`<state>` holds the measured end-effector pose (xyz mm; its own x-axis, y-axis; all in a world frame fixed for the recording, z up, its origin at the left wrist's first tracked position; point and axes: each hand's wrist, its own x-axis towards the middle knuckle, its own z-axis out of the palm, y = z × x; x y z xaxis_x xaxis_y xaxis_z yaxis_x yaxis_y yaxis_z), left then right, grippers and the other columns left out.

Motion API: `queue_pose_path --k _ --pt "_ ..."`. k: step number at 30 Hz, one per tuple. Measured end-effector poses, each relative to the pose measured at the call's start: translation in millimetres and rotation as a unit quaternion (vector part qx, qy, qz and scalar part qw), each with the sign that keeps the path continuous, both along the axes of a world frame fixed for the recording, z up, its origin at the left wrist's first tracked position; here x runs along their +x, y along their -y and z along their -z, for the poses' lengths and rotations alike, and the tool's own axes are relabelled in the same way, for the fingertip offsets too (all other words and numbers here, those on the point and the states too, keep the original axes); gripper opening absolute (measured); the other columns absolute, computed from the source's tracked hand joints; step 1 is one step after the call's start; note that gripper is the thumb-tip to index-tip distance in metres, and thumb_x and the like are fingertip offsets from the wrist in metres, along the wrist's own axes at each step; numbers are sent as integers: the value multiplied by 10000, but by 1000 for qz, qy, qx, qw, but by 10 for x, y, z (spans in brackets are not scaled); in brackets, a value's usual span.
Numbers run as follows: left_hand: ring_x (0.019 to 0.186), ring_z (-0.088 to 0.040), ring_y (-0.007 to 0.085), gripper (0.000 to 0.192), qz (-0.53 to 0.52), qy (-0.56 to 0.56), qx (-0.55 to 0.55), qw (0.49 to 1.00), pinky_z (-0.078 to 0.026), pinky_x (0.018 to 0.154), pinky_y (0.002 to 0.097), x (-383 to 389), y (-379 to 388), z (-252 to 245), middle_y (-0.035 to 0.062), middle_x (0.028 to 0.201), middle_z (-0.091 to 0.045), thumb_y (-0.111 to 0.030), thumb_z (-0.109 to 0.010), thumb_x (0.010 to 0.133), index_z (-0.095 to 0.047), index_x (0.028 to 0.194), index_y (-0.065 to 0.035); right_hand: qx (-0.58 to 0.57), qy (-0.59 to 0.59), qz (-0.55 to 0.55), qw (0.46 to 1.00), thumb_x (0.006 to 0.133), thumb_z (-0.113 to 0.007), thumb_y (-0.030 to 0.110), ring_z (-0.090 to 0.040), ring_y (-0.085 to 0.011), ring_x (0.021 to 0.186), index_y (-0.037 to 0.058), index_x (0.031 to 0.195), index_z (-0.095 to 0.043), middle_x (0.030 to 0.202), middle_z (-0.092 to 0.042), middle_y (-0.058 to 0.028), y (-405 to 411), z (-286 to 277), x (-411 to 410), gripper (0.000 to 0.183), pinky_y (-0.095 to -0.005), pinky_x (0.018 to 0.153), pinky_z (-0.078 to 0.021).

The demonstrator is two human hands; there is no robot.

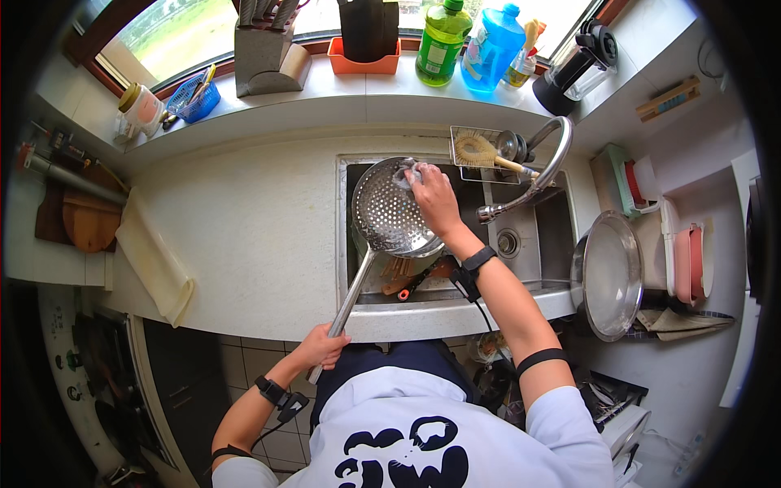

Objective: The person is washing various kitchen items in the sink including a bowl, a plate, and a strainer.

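Observation:
A large perforated metal skimmer (390, 210) is held over the left basin of a double steel sink (457, 299). My left hand (321, 346) grips the end of its long metal handle (356, 291) at the counter's front edge. Pressed to the far right rim of the skimmer is a grey scouring pad (404, 174), pinched in the fingers of my right hand (434, 198). Whitish suds cling to the pad and fingers. Under the skimmer, partly hidden, lie wooden utensils (398, 282) and a black-handled tool with an orange tip (421, 282).
A curved faucet (518, 198) reaches over the divider beside a wire rack (482, 174) holding a brush. To the right leans a steel basin (610, 277). A cream cloth (152, 262) lies on the left counter. Bottles (444, 46) and a knife block (262, 58) line the sill.

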<state>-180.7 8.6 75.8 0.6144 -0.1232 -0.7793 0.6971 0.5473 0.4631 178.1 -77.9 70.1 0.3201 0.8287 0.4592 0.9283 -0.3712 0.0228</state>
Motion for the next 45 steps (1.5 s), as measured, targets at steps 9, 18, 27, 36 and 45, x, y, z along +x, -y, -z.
queue_pose_path --k 9,18,27,36,45 --pt "351 -310 76 178 2 17 35 999 -256 329 258 -71 -104 12 -26 485 -334 -130 -562 905 -414 815 -91 -105 -163 -175 965 761 -548 46 -504 -278 1070 94 1142 -601 1157 -526 -103 267 281 -347 388 -378 854 -427" --pt "343 -300 81 176 44 40 40 997 -257 332 260 -12 26 -101 -24 483 -331 -118 -561 901 -412 815 -85 150 -201 -78 965 684 -562 -70 -487 -344 1092 43 1170 -512 1137 -493 -167 -70 -33 -451 501 -409 933 -422" --pt "340 -314 83 185 23 37 31 999 -277 329 261 -99 -110 -14 -23 478 -336 -122 -563 902 -408 808 -88 -176 -43 -157 971 780 -533 99 -497 -246 1050 107 1070 -607 1096 -521 -95 479 -21 -97 299 -350 814 -417" --pt "350 -324 82 197 72 51 39 995 -289 341 258 -34 -34 -135 -22 473 -340 -153 -564 910 -396 825 -94 128 -211 -168 954 703 -574 -40 -474 -358 1072 41 1126 -520 1130 -475 -188 -102 -163 -469 434 -403 915 -429" --pt "370 -357 83 191 19 93 137 986 -303 359 260 -143 -156 25 -28 496 -380 -163 -578 900 -422 835 -74 -157 -190 -194 949 626 -625 -1 -498 -321 942 63 1066 -563 1018 -508 -124 631 69 -527 449 -416 794 -440"
